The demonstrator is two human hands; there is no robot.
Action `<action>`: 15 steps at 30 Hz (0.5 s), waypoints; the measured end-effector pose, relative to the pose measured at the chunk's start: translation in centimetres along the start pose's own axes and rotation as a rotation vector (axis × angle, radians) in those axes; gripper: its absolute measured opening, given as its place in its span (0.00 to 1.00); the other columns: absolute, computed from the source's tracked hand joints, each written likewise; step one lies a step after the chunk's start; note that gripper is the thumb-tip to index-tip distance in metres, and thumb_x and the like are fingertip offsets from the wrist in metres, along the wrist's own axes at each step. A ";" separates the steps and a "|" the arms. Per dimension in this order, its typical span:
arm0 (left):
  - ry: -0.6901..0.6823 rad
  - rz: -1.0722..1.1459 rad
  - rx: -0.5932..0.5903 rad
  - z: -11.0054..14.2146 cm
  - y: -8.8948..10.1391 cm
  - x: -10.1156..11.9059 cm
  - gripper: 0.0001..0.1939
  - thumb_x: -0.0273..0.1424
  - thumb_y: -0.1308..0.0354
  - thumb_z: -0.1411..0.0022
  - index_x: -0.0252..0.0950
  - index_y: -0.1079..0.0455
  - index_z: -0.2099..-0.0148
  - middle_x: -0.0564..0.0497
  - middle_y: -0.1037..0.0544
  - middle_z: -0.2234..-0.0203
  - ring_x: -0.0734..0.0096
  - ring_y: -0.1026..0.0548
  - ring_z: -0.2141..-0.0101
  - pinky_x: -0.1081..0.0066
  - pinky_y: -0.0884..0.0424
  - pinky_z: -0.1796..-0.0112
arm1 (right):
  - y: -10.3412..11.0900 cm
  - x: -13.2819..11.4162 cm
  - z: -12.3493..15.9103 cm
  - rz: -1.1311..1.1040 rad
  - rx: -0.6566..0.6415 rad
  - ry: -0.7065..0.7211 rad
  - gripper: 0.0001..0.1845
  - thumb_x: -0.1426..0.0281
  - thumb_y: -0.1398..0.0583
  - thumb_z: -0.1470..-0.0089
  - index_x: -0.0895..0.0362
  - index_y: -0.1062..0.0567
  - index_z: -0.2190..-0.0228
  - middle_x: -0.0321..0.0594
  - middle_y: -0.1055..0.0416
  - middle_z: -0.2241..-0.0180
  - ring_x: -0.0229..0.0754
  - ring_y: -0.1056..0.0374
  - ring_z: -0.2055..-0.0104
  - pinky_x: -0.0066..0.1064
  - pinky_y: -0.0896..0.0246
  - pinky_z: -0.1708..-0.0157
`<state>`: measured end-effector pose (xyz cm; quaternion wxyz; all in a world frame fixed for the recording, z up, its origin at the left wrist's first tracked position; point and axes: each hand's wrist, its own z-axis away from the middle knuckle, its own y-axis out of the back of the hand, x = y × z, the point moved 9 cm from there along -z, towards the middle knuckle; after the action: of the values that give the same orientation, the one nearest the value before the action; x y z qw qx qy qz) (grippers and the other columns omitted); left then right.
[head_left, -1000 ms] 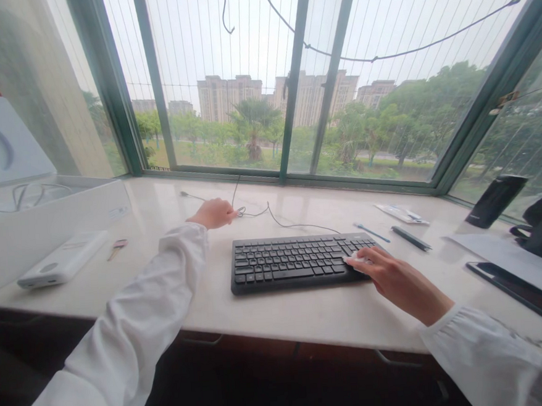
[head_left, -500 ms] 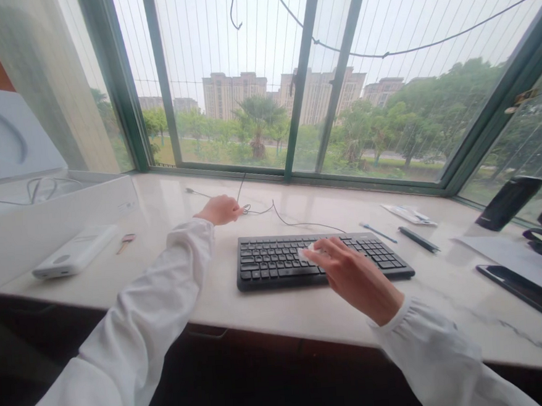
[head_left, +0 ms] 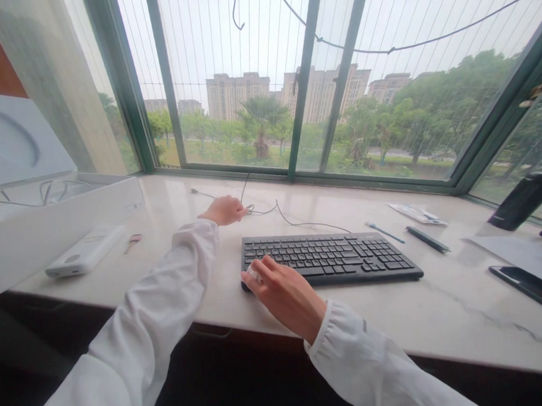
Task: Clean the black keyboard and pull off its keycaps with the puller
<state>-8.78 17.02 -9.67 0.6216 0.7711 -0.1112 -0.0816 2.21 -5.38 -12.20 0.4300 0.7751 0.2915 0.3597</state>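
Note:
A black keyboard (head_left: pixel 340 257) lies flat on the pale desk. My right hand (head_left: pixel 286 291) is at its lower left corner, the fingers pinched round a small crumpled white tissue (head_left: pixel 254 274) that rests against the keys. Further back, my left hand (head_left: pixel 225 210) is closed on the keyboard's thin dark cable (head_left: pixel 276 210), beside a small loop in it. What lies under the left fingers is partly hidden. Beyond that hand the cable's plug end (head_left: pixel 194 191) lies on the desk.
On the left are an open white box (head_left: pixel 68 223) holding cables, a white power bank (head_left: pixel 86 252) and a key (head_left: pixel 133 242). To the right lie a blue stick (head_left: pixel 385 232), a dark pen-like tool (head_left: pixel 426 240), a small plastic packet (head_left: pixel 416 214) and a phone (head_left: pixel 532 290).
My right hand has swept leftward along the keyboard with the tissue, from the number pad to the left end. The left hand stays at the cable. The view has shifted slightly.

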 end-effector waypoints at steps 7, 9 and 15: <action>0.005 0.009 -0.004 0.0 -0.1 -0.1 0.25 0.44 0.54 0.36 0.37 0.21 0.73 0.45 0.23 0.77 0.66 0.28 0.74 0.69 0.37 0.67 | 0.4 1.6 1.9 -0.026 -0.008 -0.058 0.14 0.75 0.47 0.36 0.59 0.26 0.52 0.47 0.31 0.59 0.45 0.34 0.57 0.33 0.31 0.67; 0.006 0.008 -0.003 0.0 0.0 -0.1 0.25 0.44 0.54 0.36 0.37 0.21 0.73 0.45 0.23 0.77 0.66 0.28 0.74 0.69 0.37 0.68 | 0.4 2.0 2.3 -0.023 -0.018 -0.067 0.14 0.77 0.46 0.37 0.60 0.26 0.52 0.47 0.30 0.59 0.46 0.34 0.57 0.33 0.30 0.66; 0.006 0.005 -0.007 0.1 0.0 0.0 0.25 0.44 0.54 0.36 0.37 0.21 0.73 0.45 0.23 0.77 0.66 0.28 0.74 0.69 0.38 0.69 | 0.5 3.1 3.6 0.014 -0.023 -0.090 0.17 0.79 0.44 0.39 0.59 0.26 0.50 0.46 0.29 0.59 0.44 0.33 0.58 0.32 0.31 0.66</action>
<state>-8.79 16.96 -9.63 0.6247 0.7690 -0.1110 -0.0779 6.98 -4.94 -12.16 0.4490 0.7876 0.2624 0.3305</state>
